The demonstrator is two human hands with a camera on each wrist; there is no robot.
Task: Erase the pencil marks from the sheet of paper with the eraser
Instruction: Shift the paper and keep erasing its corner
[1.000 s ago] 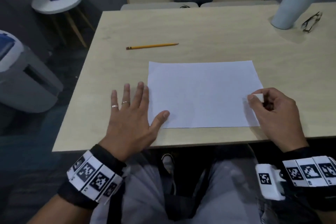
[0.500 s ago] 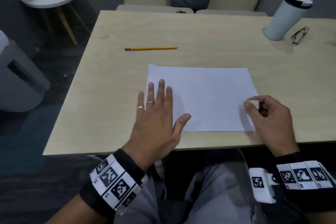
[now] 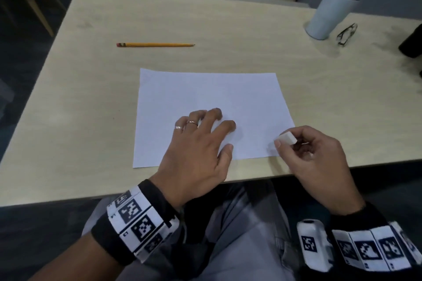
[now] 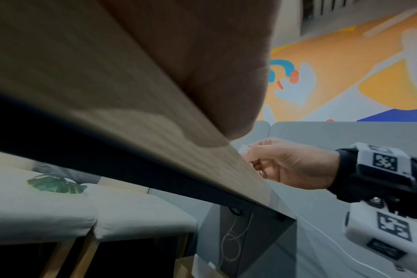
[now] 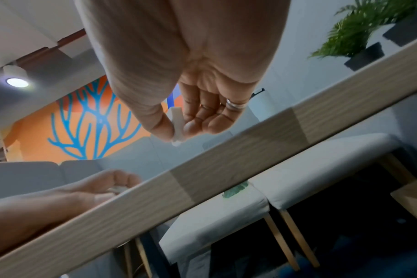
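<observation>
A pale wooden table (image 3: 228, 29) is seen, with cushioned benches (image 5: 321, 156) behind it. A wall mural (image 5: 90, 120) in orange and blue is lit by a round ceiling lamp (image 5: 17, 82). A potted plant (image 5: 360, 33) is placed nearby.

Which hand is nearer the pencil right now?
Left. The left hand rests on the paper below the pencil; the right hand, pinching the eraser, sits farther right.
</observation>
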